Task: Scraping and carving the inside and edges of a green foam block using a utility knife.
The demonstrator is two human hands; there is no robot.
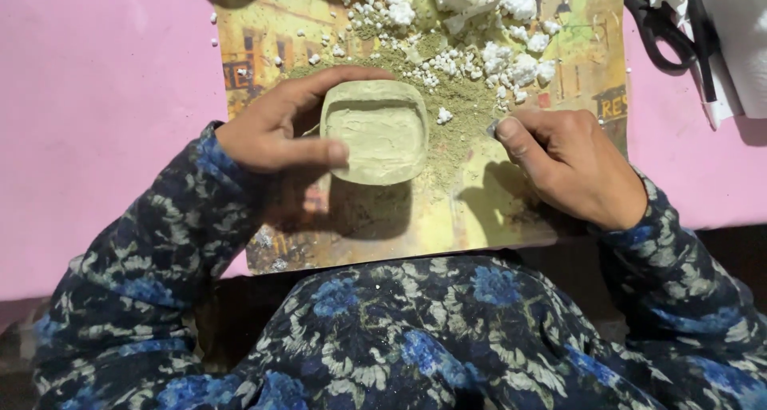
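Greenish clay dish, centre frame, is gripped by the left hand. The right hand pinches a small scraper; shaping seems underway, so further trimming needs a steady hold.

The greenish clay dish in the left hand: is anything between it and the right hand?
Nothing solid: only loose greenish powder on the printed mat lies between greenish clay dish and right hand; left hand grips it.

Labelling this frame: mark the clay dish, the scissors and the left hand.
clay dish (375, 134), head view, on the flat inner floor.
scissors (665, 28), head view, on the black handle loops.
left hand (276, 126), head view, on the back of the hand gripping the dish.
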